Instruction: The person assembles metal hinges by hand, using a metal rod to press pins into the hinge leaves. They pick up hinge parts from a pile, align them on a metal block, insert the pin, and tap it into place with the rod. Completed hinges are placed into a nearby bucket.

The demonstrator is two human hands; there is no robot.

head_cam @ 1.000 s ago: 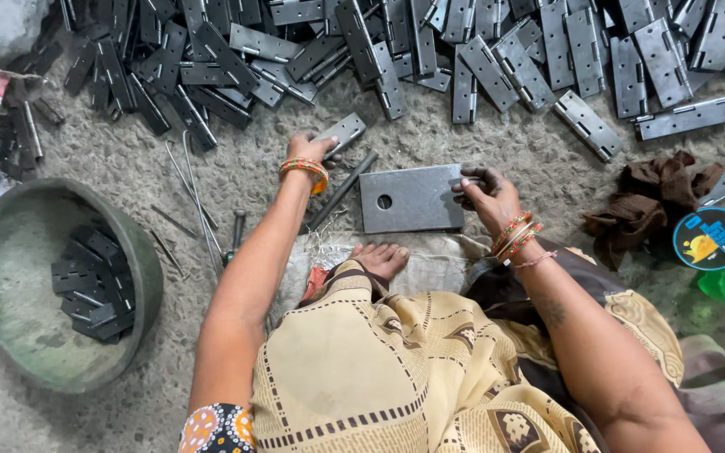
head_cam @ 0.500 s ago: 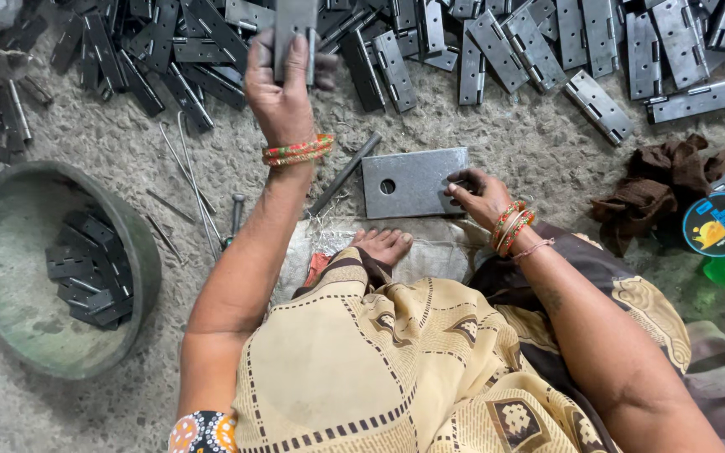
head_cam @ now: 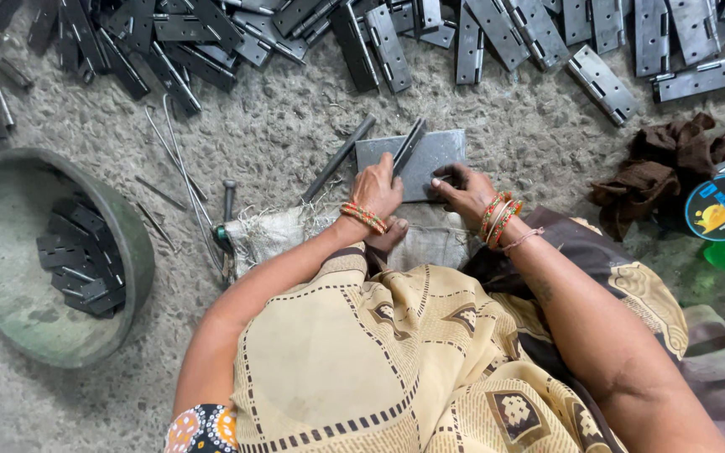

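Pinching a dark narrow steel hinge leaf (head_cam: pixel 408 144), left hand (head_cam: pixel 377 186) tilts it over grey flat steel plate (head_cam: pixel 413 164); right hand (head_cam: pixel 461 186) presses the plate's edge. Leaf could slip, nicking fingers.

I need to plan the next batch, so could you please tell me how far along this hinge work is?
Done, it seems: a small stack of dark hinges lies in the green bowl. In hand: the left hand holds one hinge on the flat metal plate, which the right hand touches. Left: a large heap of hinges spread along the floor beyond, far more than the bowl holds.
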